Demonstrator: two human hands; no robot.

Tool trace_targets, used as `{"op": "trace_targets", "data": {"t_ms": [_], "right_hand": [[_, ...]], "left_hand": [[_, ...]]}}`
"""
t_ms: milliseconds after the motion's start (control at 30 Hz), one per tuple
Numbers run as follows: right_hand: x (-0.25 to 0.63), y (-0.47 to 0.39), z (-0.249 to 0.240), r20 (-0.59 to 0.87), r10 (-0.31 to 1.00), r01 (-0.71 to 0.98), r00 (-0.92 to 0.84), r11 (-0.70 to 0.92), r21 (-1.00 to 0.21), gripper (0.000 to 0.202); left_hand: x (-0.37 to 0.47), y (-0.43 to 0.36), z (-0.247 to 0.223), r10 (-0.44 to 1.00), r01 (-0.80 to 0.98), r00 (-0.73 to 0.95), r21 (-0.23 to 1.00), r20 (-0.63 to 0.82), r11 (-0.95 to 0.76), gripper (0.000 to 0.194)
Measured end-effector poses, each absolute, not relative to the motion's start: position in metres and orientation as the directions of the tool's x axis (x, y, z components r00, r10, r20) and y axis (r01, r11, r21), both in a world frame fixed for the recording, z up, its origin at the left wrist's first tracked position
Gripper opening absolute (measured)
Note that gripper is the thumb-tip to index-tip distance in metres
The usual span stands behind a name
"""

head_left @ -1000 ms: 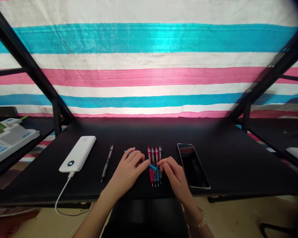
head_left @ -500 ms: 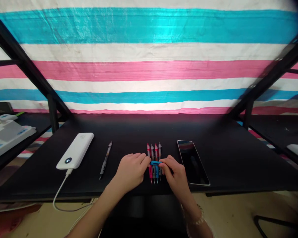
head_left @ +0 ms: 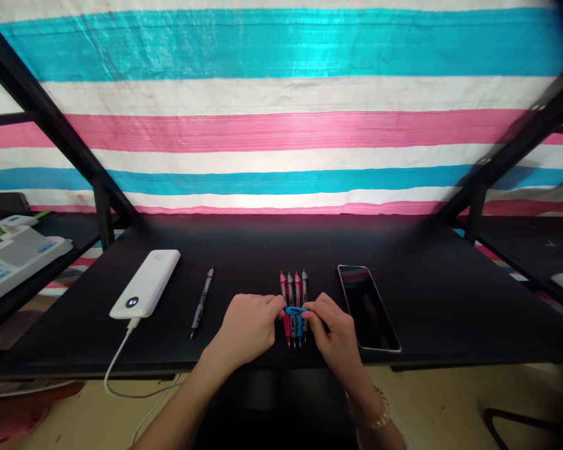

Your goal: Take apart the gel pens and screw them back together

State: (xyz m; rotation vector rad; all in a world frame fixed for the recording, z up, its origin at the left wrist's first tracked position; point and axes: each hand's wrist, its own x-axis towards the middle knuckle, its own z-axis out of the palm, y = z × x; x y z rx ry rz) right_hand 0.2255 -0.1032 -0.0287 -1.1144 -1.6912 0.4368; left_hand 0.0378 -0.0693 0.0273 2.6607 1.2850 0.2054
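A short blue pen (head_left: 294, 310), its ends hidden by fingers, lies crosswise between my hands. My left hand (head_left: 253, 322) is closed, pinching its left end. The right end sits between the thumb and fingers of my right hand (head_left: 331, 325), also closed. Just under the blue pen several pens lie side by side on the black table: a pink pen (head_left: 283, 284), grey ones and one with a red top (head_left: 298, 284) and a blue grip below. Their middles are partly covered by the held pen and my fingers.
Left of my hands a grey pen (head_left: 202, 303) lies alone. Further left is a white power bank (head_left: 145, 284) with a white cable (head_left: 115, 356) running off the table's front edge. A phone (head_left: 368, 309) lies close to my right hand. Black metal bars (head_left: 75, 137) flank the table (head_left: 263, 240).
My hands keep their pinch on the blue pen, which has turned slightly. The whole view has shifted a little; the other things on the table have stayed in place.
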Motion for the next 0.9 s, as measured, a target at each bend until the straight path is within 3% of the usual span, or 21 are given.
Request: {"op": "trace_targets", "data": {"t_ms": [100, 200, 333, 433, 633, 833, 900], "right_hand": [[0.225, -0.103, -0.030, 0.558, 0.829, 0.464, -0.037, 0.509, -0.725, 0.015], [0.224, -0.102, -0.030, 0.469, 0.883, 0.429, 0.001, 0.423, -0.798, 0.012], [0.227, -0.100, -0.030, 0.240, 0.969, 0.292, 0.051, 0.216, -0.932, 0.014], [0.228, -0.100, -0.027, 0.184, 0.983, 0.243, 0.027, 0.172, -0.955, 0.025], [0.228, -0.103, -0.024, 0.199, 0.980, 0.288, -0.024, 0.198, -0.937, 0.037], [0.231, -0.104, -0.029, 0.220, 0.976, 0.260, 0.005, 0.211, -0.942, 0.011], [0.230, -0.103, -0.029, 0.238, 0.971, 0.230, 0.000, 0.232, -0.945, 0.016]], "left_hand": [[0.036, -0.069, 0.026, 0.797, 0.761, 0.604, 0.275, 0.033, -0.588, 0.022], [0.027, -0.070, 0.020, 0.806, 0.711, 0.576, 0.404, 0.133, -0.575, 0.022], [0.012, -0.075, 0.002, 0.897, 0.471, 0.329, 0.771, 0.297, -0.428, 0.020], [0.008, -0.082, -0.014, 0.980, 0.203, 0.088, 0.960, 0.177, -0.191, 0.014], [0.014, -0.091, -0.030, 0.998, -0.129, -0.031, 0.990, 0.048, -0.051, 0.016], [0.015, -0.091, -0.027, 0.999, -0.208, -0.050, 0.978, -0.019, 0.009, 0.020], [0.015, -0.092, -0.026, 0.999, -0.216, -0.048, 0.976, -0.020, 0.009, 0.020]]}}
